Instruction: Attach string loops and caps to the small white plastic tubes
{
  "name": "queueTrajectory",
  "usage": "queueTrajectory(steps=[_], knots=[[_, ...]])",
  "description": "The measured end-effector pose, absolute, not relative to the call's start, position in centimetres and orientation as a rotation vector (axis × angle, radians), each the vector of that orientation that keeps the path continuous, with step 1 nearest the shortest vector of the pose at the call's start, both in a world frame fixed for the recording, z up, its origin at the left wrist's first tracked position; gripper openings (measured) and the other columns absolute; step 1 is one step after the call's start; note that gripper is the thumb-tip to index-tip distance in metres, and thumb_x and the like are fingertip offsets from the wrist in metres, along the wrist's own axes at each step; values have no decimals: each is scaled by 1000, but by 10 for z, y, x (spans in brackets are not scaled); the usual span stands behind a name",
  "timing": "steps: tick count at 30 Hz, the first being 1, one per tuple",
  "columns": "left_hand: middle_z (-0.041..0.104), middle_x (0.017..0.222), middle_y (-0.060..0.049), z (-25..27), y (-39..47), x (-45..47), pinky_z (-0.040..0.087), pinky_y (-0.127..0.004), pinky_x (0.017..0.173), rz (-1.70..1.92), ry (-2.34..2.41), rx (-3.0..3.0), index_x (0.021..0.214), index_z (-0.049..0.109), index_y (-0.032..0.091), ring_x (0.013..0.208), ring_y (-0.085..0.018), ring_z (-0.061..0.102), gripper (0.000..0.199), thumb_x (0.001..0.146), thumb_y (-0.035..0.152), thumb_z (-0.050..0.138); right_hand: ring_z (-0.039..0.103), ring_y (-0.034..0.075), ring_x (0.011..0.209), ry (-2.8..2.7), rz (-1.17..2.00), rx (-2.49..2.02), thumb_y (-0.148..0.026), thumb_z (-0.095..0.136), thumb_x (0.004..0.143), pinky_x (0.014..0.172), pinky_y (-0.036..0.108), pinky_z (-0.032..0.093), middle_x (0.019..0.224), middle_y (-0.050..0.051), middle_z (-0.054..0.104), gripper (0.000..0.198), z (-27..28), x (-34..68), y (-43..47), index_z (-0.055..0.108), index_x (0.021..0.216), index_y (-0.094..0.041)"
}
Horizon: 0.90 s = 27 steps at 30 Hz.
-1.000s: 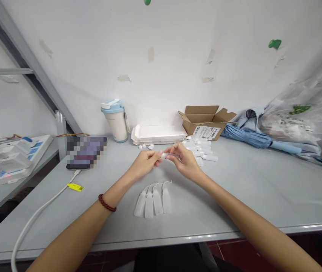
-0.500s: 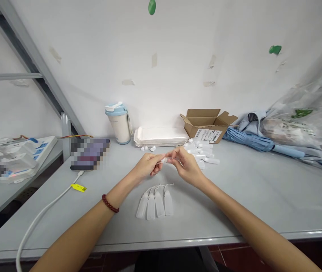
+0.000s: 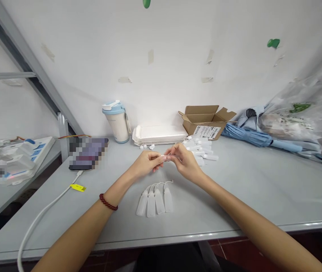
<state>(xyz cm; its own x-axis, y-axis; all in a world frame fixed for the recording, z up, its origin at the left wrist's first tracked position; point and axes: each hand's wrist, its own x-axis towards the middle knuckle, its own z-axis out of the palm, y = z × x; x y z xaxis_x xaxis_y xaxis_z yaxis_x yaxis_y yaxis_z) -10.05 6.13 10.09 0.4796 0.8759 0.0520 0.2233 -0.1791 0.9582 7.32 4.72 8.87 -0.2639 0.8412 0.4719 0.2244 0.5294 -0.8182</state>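
Note:
My left hand and my right hand meet above the middle of the grey table. Fingertips of both pinch a small white plastic piece, mostly hidden by the fingers, so its exact kind does not show. Nearer to me, several small translucent squeeze bottles lie side by side, thin bent tubes at their tops. Just beyond my right hand is a loose pile of similar bottles. A few small white pieces rest past my left hand.
White trays are stacked by the wall, between a blue-lidded cup and an open cardboard box. A folded blue umbrella and plastic bags lie right. On the left are a phone, its white cable and a power strip.
My hands stay together, and the fingers have shifted slightly around the small white piece, covering more of it. The whole view has tilted a little; the bottles lie as before.

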Motion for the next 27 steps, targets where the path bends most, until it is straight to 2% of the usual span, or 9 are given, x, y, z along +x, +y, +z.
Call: queueTrajectory(steps=[4, 7, 11, 14, 19, 23, 27], knots=[[57, 66, -2, 102, 61, -100, 39, -22, 50, 845, 933, 1697, 72, 66, 13, 53, -9, 46, 31, 71, 45, 65, 62, 15, 72, -1752, 820, -876, -26, 50, 85, 68, 34, 49, 90, 3, 61, 12, 89, 73, 49, 39, 83, -23], [57, 66, -2, 100, 60, -97, 42, -22, 50, 849, 946, 1666, 77, 67, 13, 55, -10, 49, 35, 74, 47, 62, 63, 16, 73, -1748, 817, -885, -26, 51, 84, 68, 33, 49, 89, 2, 60, 12, 89, 74, 50, 40, 85, -23], [55, 66, -3, 95, 60, -93, 43, -22, 45, 844, 984, 1529, 71, 60, 12, 55, -11, 52, 47, 80, 57, 50, 63, 15, 74, -1748, 787, -912, -25, 51, 84, 67, 31, 48, 87, 2, 59, 11, 89, 74, 49, 40, 85, -22], [53, 62, -1, 94, 61, -93, 42, -22, 44, 831, 1029, 1514, 67, 56, 13, 50, -10, 51, 47, 79, 58, 51, 61, 14, 74, -1742, 759, -908, -23, 51, 83, 66, 30, 46, 88, 2, 57, 10, 90, 73, 48, 41, 86, -22], [57, 64, -1, 97, 60, -95, 42, -22, 50, 871, 1032, 1709, 73, 62, 12, 50, -9, 50, 36, 78, 47, 58, 60, 13, 70, -1702, 844, -889, -23, 51, 83, 64, 29, 46, 88, 1, 55, 12, 87, 73, 50, 40, 86, -22], [64, 78, -4, 97, 59, -95, 46, -24, 58, 978, 970, 1730, 81, 65, 13, 63, -12, 55, 25, 73, 37, 65, 59, 12, 64, -1652, 948, -905, -27, 54, 82, 62, 29, 44, 87, -1, 55, 16, 84, 74, 53, 39, 86, -22], [66, 76, -3, 99, 60, -95, 48, -26, 67, 969, 908, 1679, 82, 66, 13, 67, -13, 57, 24, 68, 32, 71, 58, 11, 61, -1618, 1003, -890, -29, 55, 81, 61, 29, 44, 88, -1, 55, 19, 84, 75, 53, 37, 86, -22]])
